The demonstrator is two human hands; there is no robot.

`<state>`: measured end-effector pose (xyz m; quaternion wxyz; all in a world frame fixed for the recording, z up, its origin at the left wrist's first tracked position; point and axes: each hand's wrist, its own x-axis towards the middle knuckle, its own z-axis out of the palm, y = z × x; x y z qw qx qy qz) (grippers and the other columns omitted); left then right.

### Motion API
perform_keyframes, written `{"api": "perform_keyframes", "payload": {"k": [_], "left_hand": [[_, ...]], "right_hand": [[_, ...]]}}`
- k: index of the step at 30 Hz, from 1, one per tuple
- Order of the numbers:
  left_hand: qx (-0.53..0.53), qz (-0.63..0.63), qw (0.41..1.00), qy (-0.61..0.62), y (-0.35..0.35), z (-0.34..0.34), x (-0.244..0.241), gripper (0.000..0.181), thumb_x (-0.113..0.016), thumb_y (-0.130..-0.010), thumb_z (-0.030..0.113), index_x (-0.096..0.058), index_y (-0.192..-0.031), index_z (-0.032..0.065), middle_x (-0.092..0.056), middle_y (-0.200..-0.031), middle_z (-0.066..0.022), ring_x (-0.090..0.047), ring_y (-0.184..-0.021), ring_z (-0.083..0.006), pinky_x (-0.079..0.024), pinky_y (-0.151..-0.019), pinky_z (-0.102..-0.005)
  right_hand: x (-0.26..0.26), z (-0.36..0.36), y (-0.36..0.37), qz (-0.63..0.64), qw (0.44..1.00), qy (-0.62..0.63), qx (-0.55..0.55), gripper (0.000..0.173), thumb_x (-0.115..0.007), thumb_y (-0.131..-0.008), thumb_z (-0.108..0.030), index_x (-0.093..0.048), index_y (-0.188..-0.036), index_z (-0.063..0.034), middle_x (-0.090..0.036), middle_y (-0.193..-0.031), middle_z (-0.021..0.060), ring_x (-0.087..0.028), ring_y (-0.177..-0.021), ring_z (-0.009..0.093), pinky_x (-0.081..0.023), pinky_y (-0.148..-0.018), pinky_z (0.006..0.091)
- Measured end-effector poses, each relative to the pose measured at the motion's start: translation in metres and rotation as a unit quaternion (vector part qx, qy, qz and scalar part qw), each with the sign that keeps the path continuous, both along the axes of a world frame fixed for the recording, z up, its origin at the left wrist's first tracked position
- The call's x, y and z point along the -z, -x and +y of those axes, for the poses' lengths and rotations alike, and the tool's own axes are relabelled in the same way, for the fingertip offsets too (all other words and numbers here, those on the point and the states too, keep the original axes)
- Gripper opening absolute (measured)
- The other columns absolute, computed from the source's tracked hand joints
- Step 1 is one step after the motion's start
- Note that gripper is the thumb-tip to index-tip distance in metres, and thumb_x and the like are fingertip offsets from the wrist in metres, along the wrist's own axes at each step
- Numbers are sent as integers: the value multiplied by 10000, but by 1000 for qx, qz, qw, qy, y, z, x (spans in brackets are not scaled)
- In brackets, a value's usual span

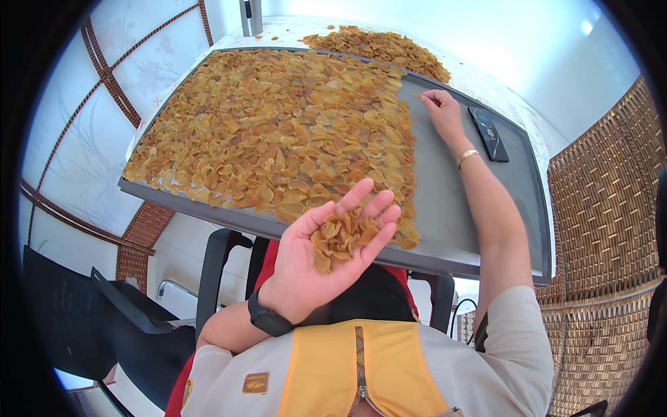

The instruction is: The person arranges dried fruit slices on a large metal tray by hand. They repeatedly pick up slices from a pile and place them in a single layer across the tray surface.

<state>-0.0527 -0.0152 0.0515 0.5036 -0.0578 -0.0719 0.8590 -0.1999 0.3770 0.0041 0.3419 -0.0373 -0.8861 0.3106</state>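
My left hand (312, 266) is palm up over the near edge of a grey tray (448, 224). Its fingers cup a small heap of thin, amber dried slices (338, 242). Farther out, my right hand (442, 107) reaches over the tray's right part, thumb and forefinger pinched together. A small slice (419, 96) shows at those fingertips, mostly hidden by them. Flat amber slices (281, 130) cover the left and middle of the tray in a dense layer, ending in an uneven edge left of my right hand.
Behind the tray, a loose pile of slices (385, 49) lies on a white tablecloth (500, 94). A black smartphone (488, 134) rests on the tray's right side. A metal cylinder (251, 18) stands at the back left. Woven panels (604, 208) border the right; a black chair (104, 313) is at left.
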Motion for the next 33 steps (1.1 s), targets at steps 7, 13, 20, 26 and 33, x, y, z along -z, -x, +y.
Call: {"api": "perform_keyframes", "payload": {"k": [7, 13, 20, 26, 33], "left_hand": [[21, 13, 999, -27, 14, -6, 10, 494, -421, -1002, 188, -429, -1468, 22, -476, -1466, -208, -419, -1387, -357, -282, -1211, -459], [15, 23, 999, 43, 37, -13, 2, 441, -425, -1006, 199, -529, -1415, 72, -521, -1441, -188, -456, -1364, -359, -333, -1182, -466], [3, -7, 1000, 10, 64, -27, 1, 468, -411, -1005, 197, -487, -1435, 29, -489, -1459, -212, -419, -1389, -370, -298, -1205, -461], [-3, -15, 1000, 12, 81, -29, 0, 457, -428, -1002, 197, -501, -1419, 26, -504, -1446, -209, -423, -1387, -368, -324, -1192, -470], [1, -15, 1000, 3, 88, -15, -4, 455, -404, -1012, 191, -493, -1424, 21, -491, -1457, -212, -417, -1392, -367, -315, -1198, -467]], "right_hand": [[10, -11, 16, -31, 999, -33, 7, 120, -698, -882, -166, -723, -933, -60, -647, -884, 71, -613, -787, 210, -488, -710, 324], [10, -17, 15, -31, 996, -87, -2, 87, -701, -874, -156, -722, -907, -78, -636, -885, 75, -624, -842, 258, -503, -728, 358], [15, -17, 13, -22, 995, -95, -15, 86, -658, -903, -62, -707, -971, -40, -632, -913, 89, -622, -827, 236, -500, -745, 315], [13, -16, 14, -34, 999, -31, 0, 129, -637, -931, -74, -692, -1043, -39, -619, -950, 72, -599, -796, 185, -483, -731, 290], [7, -20, 14, -86, 996, 2, -5, 133, -656, -926, -91, -708, -1036, -39, -591, -918, 35, -519, -729, 124, -450, -689, 264]]}}
